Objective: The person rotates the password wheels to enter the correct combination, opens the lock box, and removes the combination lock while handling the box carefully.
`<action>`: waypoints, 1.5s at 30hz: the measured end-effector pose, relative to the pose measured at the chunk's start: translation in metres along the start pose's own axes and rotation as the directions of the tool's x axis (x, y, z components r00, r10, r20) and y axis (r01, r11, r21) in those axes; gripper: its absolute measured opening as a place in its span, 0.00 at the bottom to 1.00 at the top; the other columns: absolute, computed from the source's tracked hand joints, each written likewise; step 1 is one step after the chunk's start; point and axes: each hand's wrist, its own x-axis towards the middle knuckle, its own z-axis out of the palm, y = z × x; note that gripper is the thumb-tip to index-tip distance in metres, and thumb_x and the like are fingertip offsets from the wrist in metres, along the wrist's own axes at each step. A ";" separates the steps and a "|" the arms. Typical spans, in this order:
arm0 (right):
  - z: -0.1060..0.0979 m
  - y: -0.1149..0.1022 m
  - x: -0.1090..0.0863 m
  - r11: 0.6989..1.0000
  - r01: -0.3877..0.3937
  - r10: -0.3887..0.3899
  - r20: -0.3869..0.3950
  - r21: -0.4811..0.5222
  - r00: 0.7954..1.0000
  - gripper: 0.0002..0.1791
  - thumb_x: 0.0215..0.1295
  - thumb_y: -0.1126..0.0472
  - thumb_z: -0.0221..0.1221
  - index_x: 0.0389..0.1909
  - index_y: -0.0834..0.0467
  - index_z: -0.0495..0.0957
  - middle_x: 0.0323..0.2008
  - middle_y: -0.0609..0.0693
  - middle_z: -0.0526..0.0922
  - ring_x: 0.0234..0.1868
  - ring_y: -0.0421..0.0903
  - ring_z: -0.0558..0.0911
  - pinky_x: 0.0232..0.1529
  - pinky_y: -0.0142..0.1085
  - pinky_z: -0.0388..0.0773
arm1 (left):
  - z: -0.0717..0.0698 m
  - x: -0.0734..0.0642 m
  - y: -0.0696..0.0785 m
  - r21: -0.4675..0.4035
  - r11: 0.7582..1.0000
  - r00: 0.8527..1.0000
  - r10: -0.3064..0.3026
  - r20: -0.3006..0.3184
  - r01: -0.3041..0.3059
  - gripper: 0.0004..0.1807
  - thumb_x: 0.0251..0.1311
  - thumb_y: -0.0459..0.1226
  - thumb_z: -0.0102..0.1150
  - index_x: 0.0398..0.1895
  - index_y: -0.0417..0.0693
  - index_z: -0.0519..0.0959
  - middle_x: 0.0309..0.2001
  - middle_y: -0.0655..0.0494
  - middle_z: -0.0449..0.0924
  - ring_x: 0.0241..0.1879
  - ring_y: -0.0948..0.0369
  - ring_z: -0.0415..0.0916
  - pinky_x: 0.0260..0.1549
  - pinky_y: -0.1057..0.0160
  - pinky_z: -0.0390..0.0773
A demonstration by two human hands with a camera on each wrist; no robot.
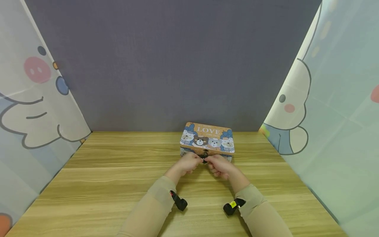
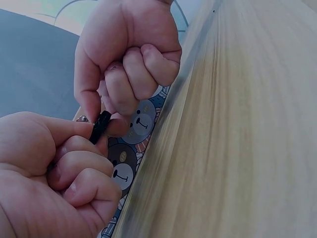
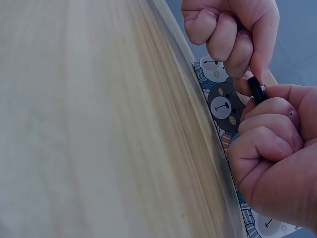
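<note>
A tin box (image 1: pixel 208 136) printed with bears and the word LOVE stands near the back of the table, lid down. On its front is a dark metal latch (image 1: pixel 205 152), with a small black lock (image 2: pixel 101 127) just below. My left hand (image 1: pixel 189 162) pinches one side of this lock between thumb and index finger. From the other side, my right hand (image 1: pixel 219 165) pinches it too, thumb and finger close to the left ones. Both hands keep their remaining fingers curled in. Fingertips hide much of the lock (image 3: pixel 257 90) in each wrist view.
The wood-grain table (image 1: pixel 118 184) runs back to a dark grey panel (image 1: pixel 165 65). Pale curtains with cartoon animals hang at the left (image 1: pixel 35 108) and right (image 1: pixel 334 131). A small black camera is strapped to each sleeved wrist.
</note>
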 end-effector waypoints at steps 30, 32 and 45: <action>-0.005 -0.002 -0.004 0.999 0.002 -0.002 -0.010 0.048 1.000 0.15 0.80 0.56 0.48 0.41 0.65 0.71 0.15 0.43 0.56 0.13 0.37 0.51 0.15 0.29 0.50 | 0.000 0.003 -0.002 -0.007 1.000 1.000 -0.011 0.003 0.011 0.15 0.76 0.36 0.50 0.44 0.32 0.81 0.13 0.61 0.54 0.10 0.65 0.46 0.12 0.65 0.52; -0.007 -0.003 -0.006 0.999 0.003 -0.002 -0.015 0.043 1.000 0.15 0.79 0.56 0.49 0.42 0.66 0.72 0.15 0.43 0.57 0.13 0.37 0.51 0.14 0.29 0.50 | 0.000 0.002 -0.001 -0.006 1.000 1.000 -0.010 0.001 0.010 0.15 0.76 0.36 0.50 0.45 0.32 0.81 0.13 0.61 0.54 0.10 0.65 0.45 0.12 0.65 0.52; -0.017 -0.001 -0.015 0.999 0.009 -0.011 -0.045 -0.046 0.999 0.20 0.78 0.56 0.53 0.53 0.71 0.74 0.15 0.42 0.55 0.13 0.37 0.52 0.15 0.30 0.52 | 0.000 -0.001 -0.001 -0.009 1.000 1.000 -0.010 0.004 0.010 0.13 0.77 0.37 0.50 0.47 0.35 0.81 0.13 0.61 0.54 0.10 0.65 0.45 0.13 0.65 0.53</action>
